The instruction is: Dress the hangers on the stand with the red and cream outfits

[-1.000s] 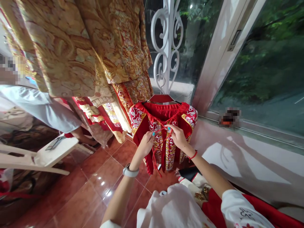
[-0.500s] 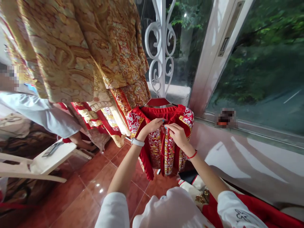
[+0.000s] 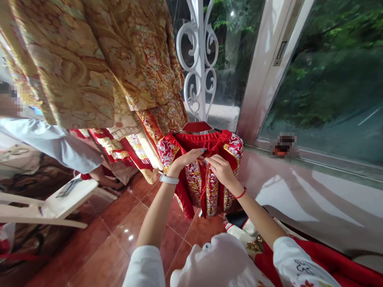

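Note:
A red jacket [image 3: 194,181] with gold and silver embroidery hangs in front of me on a red-topped hanger [image 3: 196,127]. The hanger's metal hook reaches up to a white scrolled iron post [image 3: 201,71]. At the jacket's neck opening, my left hand [image 3: 188,158] and my right hand [image 3: 220,168] meet, fingertips pinched together on the front edges. Fingers cover the exact spot they grip, so any fastener there is hidden. Below the hands the two front panels hang side by side, with a thin red cord between them.
Gold brocade garments [image 3: 98,59] hang at the upper left, near my left arm. A white chair [image 3: 68,195] with a phone [image 3: 68,187] on it stands left, beside a person in light blue [image 3: 50,139]. Red and white clothing [image 3: 251,239] lies lower right. Windows [image 3: 335,79] are at right.
Both hands stay at the jacket's neckline, with the fingers slightly shifted. The whole view has moved a little; the jacket appears slightly further left and higher.

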`<act>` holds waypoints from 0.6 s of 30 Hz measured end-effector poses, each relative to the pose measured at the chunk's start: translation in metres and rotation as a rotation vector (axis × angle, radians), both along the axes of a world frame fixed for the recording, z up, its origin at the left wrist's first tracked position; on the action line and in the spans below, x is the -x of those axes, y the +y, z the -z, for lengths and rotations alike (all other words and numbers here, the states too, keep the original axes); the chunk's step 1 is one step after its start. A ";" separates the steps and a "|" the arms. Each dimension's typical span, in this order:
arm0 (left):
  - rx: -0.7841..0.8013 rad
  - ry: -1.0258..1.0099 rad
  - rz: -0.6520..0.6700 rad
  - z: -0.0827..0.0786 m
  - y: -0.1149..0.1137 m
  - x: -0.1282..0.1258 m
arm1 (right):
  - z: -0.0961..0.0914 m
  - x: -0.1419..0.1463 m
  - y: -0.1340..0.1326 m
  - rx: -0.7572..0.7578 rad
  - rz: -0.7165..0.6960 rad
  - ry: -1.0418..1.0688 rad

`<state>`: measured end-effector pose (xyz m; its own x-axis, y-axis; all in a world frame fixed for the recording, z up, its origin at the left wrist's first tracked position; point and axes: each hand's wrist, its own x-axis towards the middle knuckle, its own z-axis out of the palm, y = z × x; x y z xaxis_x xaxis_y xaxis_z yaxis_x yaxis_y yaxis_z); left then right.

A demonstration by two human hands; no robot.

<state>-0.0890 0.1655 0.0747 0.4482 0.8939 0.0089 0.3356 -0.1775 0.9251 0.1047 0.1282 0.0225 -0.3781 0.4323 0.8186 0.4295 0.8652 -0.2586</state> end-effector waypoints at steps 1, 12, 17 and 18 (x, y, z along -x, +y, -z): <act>0.050 -0.081 -0.026 -0.001 -0.004 0.000 | 0.001 0.000 -0.001 -0.001 0.006 0.000; 0.159 -0.411 -0.096 -0.015 -0.028 -0.004 | 0.011 0.006 -0.009 0.050 0.031 0.019; 0.143 -0.560 -0.092 -0.024 -0.045 0.001 | 0.016 0.003 -0.007 0.075 0.001 0.060; 0.136 -0.609 -0.104 -0.028 -0.051 0.004 | 0.017 0.002 -0.007 0.101 -0.007 0.077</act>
